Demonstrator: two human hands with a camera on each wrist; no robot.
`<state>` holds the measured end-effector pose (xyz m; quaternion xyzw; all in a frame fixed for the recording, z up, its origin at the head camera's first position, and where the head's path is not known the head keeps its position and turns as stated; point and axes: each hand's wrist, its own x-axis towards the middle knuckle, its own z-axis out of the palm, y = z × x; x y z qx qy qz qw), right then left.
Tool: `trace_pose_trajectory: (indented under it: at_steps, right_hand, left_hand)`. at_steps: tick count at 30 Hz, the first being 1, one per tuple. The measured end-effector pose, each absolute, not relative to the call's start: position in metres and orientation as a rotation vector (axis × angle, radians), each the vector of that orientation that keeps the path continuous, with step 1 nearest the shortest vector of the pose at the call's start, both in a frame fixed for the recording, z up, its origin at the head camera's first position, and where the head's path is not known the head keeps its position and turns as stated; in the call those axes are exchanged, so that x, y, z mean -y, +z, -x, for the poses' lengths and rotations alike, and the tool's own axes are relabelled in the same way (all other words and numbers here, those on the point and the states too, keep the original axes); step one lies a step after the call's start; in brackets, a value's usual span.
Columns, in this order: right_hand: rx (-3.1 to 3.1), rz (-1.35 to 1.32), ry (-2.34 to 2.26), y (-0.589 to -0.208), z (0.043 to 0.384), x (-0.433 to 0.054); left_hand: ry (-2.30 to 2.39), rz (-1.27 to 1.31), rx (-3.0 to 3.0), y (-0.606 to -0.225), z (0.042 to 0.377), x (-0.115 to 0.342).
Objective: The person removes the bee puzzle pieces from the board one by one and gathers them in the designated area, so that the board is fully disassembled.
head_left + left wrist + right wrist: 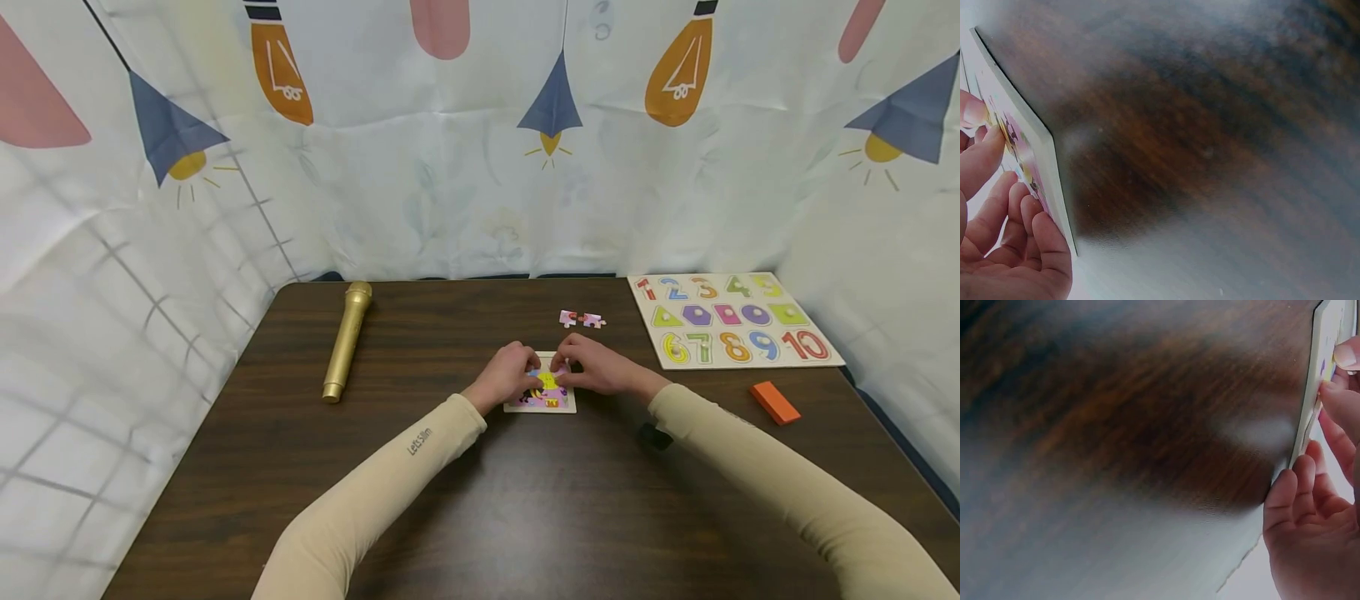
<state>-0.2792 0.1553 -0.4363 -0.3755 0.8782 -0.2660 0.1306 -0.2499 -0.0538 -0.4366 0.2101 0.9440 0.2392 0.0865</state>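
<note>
A small jigsaw puzzle with a pale frame (pixel 539 409) and a pink picture lies on the table between both hands. My left hand (pixel 512 373) is at its left side, thumb and fingers bent onto a yellow puzzle piece (pixel 548 381). From the right, my right hand (pixel 600 365) pinches toward the same piece, its thumb tip close to the left thumb. In the left wrist view the left hand's other fingers (pixel 1052 240) curl along the frame's edge. The fingers hide the puzzle's upper part.
Two loose jigsaw pieces (pixel 593 321) lie just beyond the right hand. A number-and-shape board (pixel 652 337) sits at the back right, with an orange block (pixel 776 403) in front of it. On the left lies a gold microphone (pixel 348 342). A printed curtain (pixel 480 192) hangs behind the table.
</note>
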Motion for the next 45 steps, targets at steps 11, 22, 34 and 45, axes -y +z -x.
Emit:
trace_pose_trajectory:
  at_steps: [11, 22, 34, 45]
  right_hand:
    - [-2.449, 1.129, -0.748, -0.432, 0.281, -0.157]
    - [-2.628, 1.046, -0.780, -0.436, 0.293, -0.171]
    - [-2.887, 0.710, -0.703, -0.438, 0.334, -0.238]
    - [-2.902, 0.748, -0.645, -0.431, 0.340, -0.248]
  left_hand:
    - [0.708, -0.612, -2.809, -0.437, 0.249, 0.055]
    - [0.711, -0.619, -2.814, -0.434, 0.246, 0.054]
    - [0.695, -0.627, -2.824, -0.437, 0.247, 0.054]
    - [0.698, -0.625, -2.815, -0.433, 0.247, 0.054]
